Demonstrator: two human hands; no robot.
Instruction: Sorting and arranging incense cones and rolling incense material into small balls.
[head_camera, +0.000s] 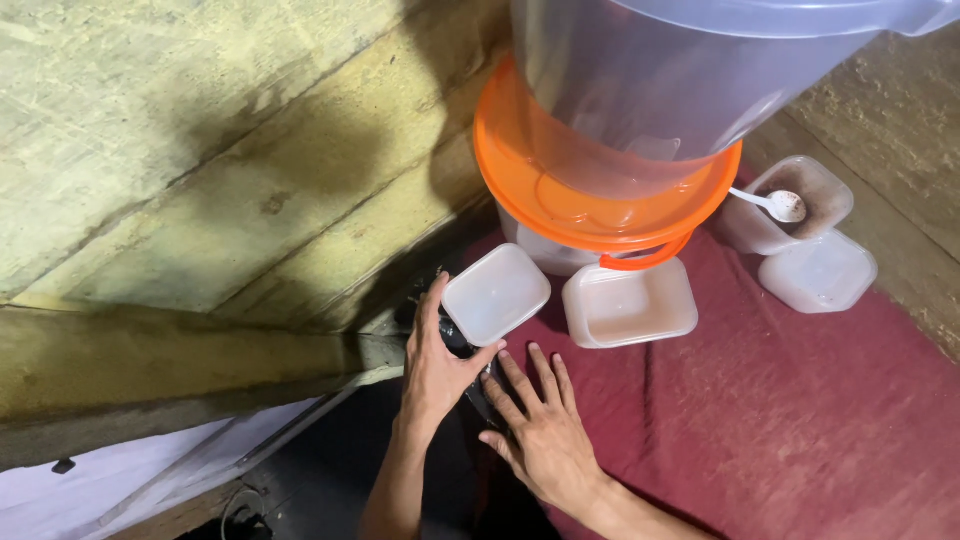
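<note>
My left hand (432, 372) grips a small dark object at the edge of the dark red cloth (800, 420), just below a square white plastic container (496, 293). Its thumb nearly touches that container's lower corner. My right hand (541, 428) lies flat on the cloth beside it, fingers spread and pointing up toward the same dark object. What the dark object is cannot be made out. A second square container (630, 303), holding a pale residue, sits to the right.
A large clear tub with an orange rim (600, 150) hangs close overhead at the top. Two more square containers (818, 271) stand at the right, one holding a white spoon (775, 204). Rough wooden planks (200, 150) slope on the left.
</note>
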